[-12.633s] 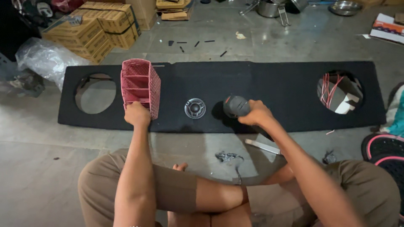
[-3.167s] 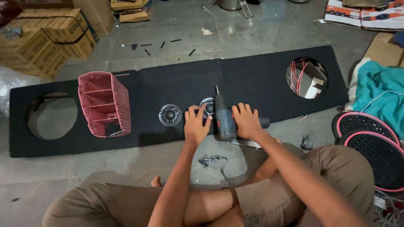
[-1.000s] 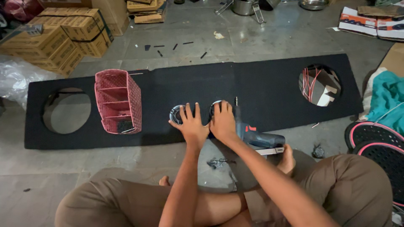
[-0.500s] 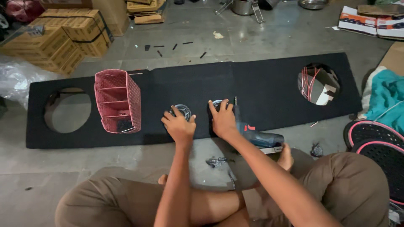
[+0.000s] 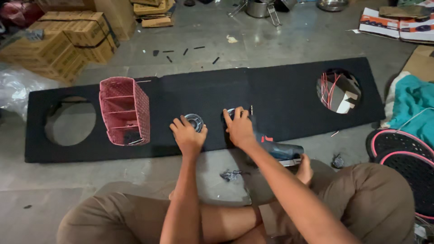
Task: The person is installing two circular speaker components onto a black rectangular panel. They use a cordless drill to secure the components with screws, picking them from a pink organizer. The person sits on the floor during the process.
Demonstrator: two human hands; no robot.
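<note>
Left hand (image 5: 188, 136) fingers spread, resting on a small round speaker (image 5: 194, 121) on the black carpeted board (image 5: 280, 97), right hand (image 5: 239, 128) covering a second speaker (image 5: 229, 113), grip unclear, power drill (image 5: 280, 149) just beside, pink basket (image 5: 125, 111) to the left.

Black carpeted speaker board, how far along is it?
Done: long black carpeted board has its holes cut. In hand: left hand on one small round tweeter, right hand covering another. Left: both large round holes sit open, red wires loose.
</note>
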